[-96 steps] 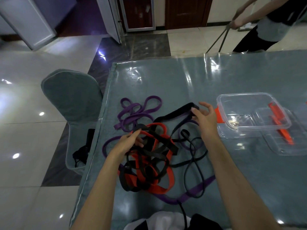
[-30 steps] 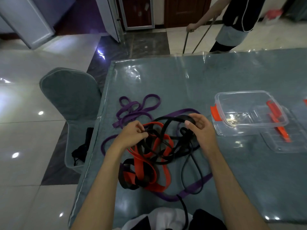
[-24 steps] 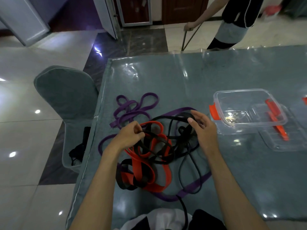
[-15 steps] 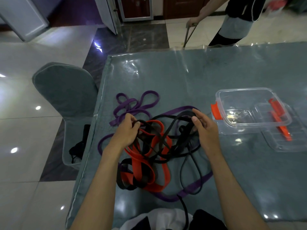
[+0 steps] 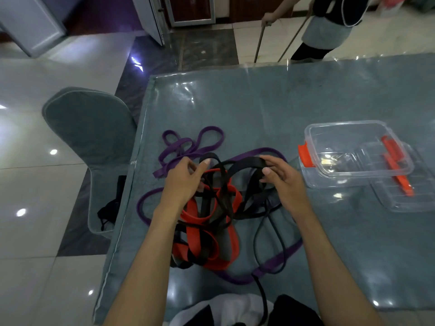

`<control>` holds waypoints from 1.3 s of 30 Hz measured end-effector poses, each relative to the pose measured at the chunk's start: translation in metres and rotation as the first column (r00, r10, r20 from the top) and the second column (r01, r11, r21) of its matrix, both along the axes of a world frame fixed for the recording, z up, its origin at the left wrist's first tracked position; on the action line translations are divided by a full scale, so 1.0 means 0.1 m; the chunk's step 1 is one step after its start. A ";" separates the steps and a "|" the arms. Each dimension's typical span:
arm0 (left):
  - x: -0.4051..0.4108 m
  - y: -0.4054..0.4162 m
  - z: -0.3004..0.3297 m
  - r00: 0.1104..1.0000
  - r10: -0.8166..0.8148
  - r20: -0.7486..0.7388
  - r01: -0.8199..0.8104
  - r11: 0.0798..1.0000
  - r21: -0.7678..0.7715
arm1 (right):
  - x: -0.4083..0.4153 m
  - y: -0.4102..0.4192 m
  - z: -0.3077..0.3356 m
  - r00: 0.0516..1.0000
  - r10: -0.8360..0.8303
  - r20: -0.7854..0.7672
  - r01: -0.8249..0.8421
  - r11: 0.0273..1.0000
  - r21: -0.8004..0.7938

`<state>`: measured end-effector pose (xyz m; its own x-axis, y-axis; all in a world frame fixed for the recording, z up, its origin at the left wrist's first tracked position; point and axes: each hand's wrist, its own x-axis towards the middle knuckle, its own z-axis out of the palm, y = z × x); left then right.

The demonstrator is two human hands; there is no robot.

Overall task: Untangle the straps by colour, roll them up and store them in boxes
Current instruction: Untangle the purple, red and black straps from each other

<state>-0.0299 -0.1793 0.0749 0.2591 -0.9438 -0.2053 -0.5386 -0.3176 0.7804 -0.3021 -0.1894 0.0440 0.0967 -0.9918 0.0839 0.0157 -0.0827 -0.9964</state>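
1. The left hand (image 5: 186,182) pinches a black strap (image 5: 244,164) at mid-frame; the right hand (image 5: 282,180) curls its grip round the same loop, lifting it apart from the red strap (image 5: 200,234) and the purple strap (image 5: 190,149).
2. The clear box (image 5: 353,151) waits open at right on the table (image 5: 282,102), ready for rolls.
3. No readable writing anywhere.

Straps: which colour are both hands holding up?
The black strap. The left hand and right hand grip it; the red strap and purple strap stay lying down.
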 end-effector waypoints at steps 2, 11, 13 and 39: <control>-0.08 0.00 0.04 0.998 0.007 -0.060 -0.010 0.999 -0.037 | 0.01 0.01 0.05 0.999 0.047 -0.009 -0.047 0.999 -0.008; -0.26 0.00 0.20 0.990 -0.112 0.083 0.127 0.970 -0.209 | 0.08 0.08 0.18 0.988 0.037 -0.152 -0.047 0.997 -0.061; -0.26 0.04 0.24 0.993 -0.116 0.020 0.118 0.975 -0.191 | 0.07 0.10 0.18 0.991 -0.032 -0.130 0.018 0.994 -0.106; -0.26 0.18 0.32 0.983 -0.117 -0.145 0.093 0.982 -0.162 | 0.19 0.21 0.16 0.997 0.062 -0.038 -0.066 0.990 -0.128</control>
<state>-0.0560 -0.1617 0.1069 0.1340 -0.9874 -0.0847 -0.4326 -0.1352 0.8914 -0.2827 -0.1685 0.0602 0.1644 -0.9646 0.2063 -0.0084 -0.2105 -0.9775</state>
